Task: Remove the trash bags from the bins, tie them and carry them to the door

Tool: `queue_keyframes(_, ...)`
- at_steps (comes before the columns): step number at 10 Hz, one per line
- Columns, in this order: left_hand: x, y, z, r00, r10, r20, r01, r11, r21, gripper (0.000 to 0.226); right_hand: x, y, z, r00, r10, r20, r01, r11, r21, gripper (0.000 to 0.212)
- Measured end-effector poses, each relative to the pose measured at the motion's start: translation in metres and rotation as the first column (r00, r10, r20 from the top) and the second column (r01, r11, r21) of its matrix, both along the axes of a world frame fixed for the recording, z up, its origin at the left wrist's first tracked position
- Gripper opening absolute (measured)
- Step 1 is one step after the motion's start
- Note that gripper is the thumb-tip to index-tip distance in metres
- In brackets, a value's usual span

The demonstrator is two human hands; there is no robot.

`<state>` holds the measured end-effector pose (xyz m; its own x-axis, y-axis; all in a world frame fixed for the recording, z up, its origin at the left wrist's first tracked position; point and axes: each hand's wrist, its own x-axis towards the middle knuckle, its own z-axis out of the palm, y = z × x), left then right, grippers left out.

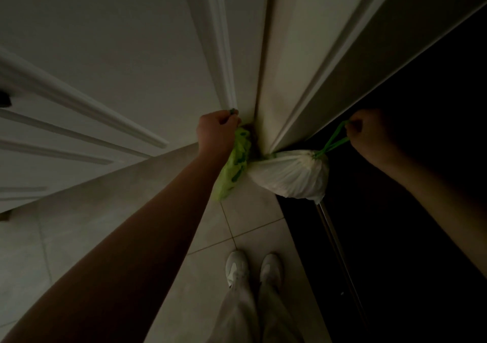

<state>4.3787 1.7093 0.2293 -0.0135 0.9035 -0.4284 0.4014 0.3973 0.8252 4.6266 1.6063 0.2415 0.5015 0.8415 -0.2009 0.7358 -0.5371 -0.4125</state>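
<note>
Two bags hang low by the door frame (266,84). Left hand (216,129) grips the green bag (234,166); right hand (369,137) pulls the white bag (292,174) by its green string (334,140). I would set both gently on the floor (253,219) beside the frame, then let go.

pretty dim shot here. left hand (217,126) is fisted around the top of a lime green trash bag (233,168), right hand (369,134) grips the green drawstring (334,140) of a tied white trash bag (292,175). both bags hang side by side, touching, right at the white door frame (266,79), above tiled floor (253,219) and white sneakers (253,266)
</note>
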Motion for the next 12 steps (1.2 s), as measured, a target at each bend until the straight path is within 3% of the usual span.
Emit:
queue_keyframes(1, 0.015, 0.007, 0.003, 0.998, -0.066, -0.010, 0.066, 0.997, 0.039, 0.016, 0.000, -0.003, -0.004, 0.999, 0.036, -0.003, -0.036, 0.999, -0.037, 0.019)
queue_keyframes(2, 0.033, 0.012, 0.007, 0.966, -0.247, -0.082, 0.252, 0.965, 0.067, 0.016, -0.006, -0.001, -0.006, 0.997, 0.071, -0.039, -0.073, 0.997, -0.040, 0.017)
queue_keyframes(4, 0.041, -0.001, 0.002, 0.865, -0.470, -0.177, 0.476, 0.879, -0.010, 0.021, -0.017, 0.007, -0.016, 0.987, 0.057, -0.147, -0.059, 0.998, -0.010, 0.013)
queue_keyframes(5, 0.036, -0.010, 0.000, 0.768, -0.576, -0.280, 0.593, 0.805, -0.030, 0.027, -0.020, 0.008, -0.019, 0.985, 0.045, -0.164, -0.047, 0.999, -0.006, 0.014)
queue_keyframes(7, 0.021, -0.009, -0.003, 0.785, -0.507, -0.356, 0.545, 0.839, 0.005, 0.022, -0.014, 0.004, -0.023, 0.987, 0.039, -0.156, -0.044, 0.999, -0.026, 0.013)
queue_keyframes(8, 0.014, -0.009, -0.001, 0.733, -0.528, -0.430, 0.586, 0.810, 0.005, 0.023, -0.014, -0.002, -0.022, 0.987, 0.022, -0.157, -0.032, 0.998, -0.059, 0.014)
queue_keyframes(10, -0.005, -0.026, 0.005, 0.446, -0.607, -0.658, 0.822, 0.569, 0.031, 0.022, -0.020, -0.020, -0.018, 0.994, 0.082, -0.076, -0.094, 0.982, -0.165, 0.012)
queue_keyframes(12, -0.022, -0.033, 0.016, 0.480, -0.502, -0.719, 0.788, 0.607, 0.103, 0.015, -0.029, -0.027, 0.011, 0.993, 0.114, -0.037, -0.118, 0.983, -0.139, 0.016)
